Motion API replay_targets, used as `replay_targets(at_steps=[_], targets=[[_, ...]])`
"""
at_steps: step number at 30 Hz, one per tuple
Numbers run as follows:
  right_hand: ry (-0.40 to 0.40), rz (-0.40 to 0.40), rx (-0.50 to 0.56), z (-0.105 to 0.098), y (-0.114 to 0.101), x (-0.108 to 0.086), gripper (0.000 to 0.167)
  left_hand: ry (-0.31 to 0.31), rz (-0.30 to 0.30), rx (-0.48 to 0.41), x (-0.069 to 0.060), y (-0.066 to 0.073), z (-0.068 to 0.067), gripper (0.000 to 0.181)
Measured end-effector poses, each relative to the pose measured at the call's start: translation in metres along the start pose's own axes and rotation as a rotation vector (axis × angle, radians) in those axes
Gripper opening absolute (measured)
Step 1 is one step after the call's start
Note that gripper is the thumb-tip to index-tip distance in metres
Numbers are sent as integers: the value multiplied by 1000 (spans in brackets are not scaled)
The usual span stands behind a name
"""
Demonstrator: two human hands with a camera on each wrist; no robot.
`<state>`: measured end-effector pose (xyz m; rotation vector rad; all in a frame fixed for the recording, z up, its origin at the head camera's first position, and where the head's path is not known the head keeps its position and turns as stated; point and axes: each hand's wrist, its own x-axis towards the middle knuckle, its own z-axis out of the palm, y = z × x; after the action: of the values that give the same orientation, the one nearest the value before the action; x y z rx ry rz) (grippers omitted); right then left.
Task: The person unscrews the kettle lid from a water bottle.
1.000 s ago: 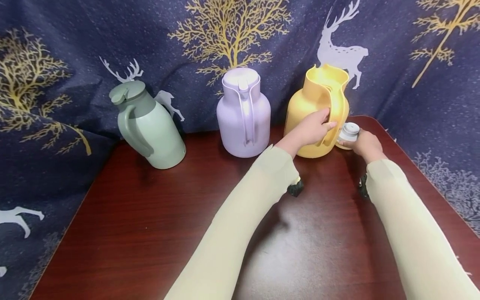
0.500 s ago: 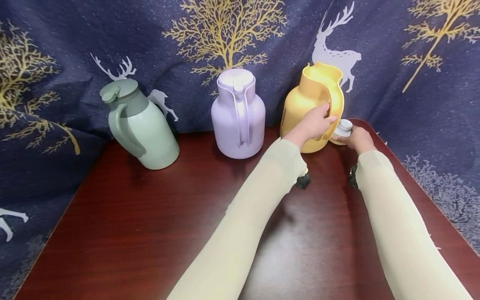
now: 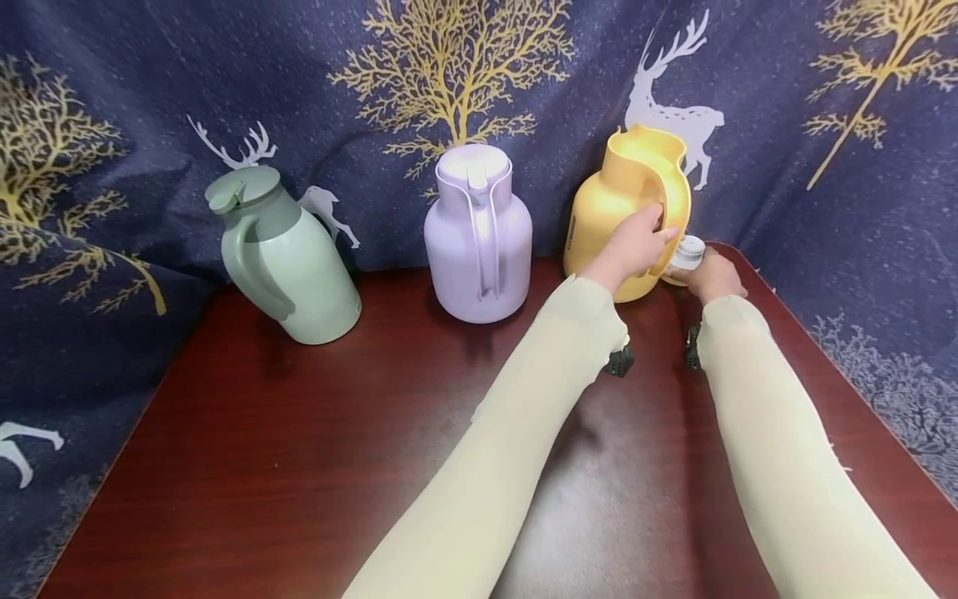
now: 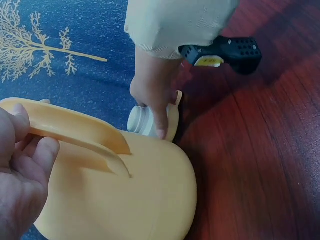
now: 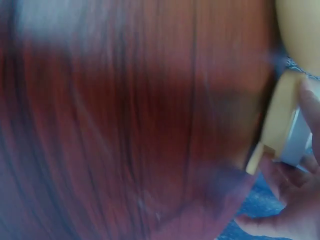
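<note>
A yellow vacuum jug stands at the table's back right with its mouth uncovered. My left hand grips its handle, and the thumb and fingers wrap it in the left wrist view. Just right of the jug is a jug lid, white on its upper part with a yellow base and a small tab. Fingers of my right hand pinch this lid from the side, low by the tabletop. In the right wrist view the lid shows only partly, at the right edge.
A lilac jug with its lid on stands left of the yellow one. Farther left is a green lidded jug. Behind the dark red table hangs a blue cloth with trees and deer.
The yellow jug has shifted slightly toward the back, and more of its printed side mark shows. My forearms have come closer together. Both hands keep their holds; the head view has moved a little.
</note>
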<state>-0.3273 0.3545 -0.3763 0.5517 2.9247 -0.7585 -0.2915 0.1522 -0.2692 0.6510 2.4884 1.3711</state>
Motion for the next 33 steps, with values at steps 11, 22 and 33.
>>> replay_targets(at_steps=[11,22,33], targets=[[93,-15,77,11,-2,6,94,149,42,199,0,3,9,31],[150,-53,88,14,-3,3,80,181,46,320,-2,3,10,30],[129,-32,111,8,-6,-6,86,170,73,296,-7,-5,13,25]])
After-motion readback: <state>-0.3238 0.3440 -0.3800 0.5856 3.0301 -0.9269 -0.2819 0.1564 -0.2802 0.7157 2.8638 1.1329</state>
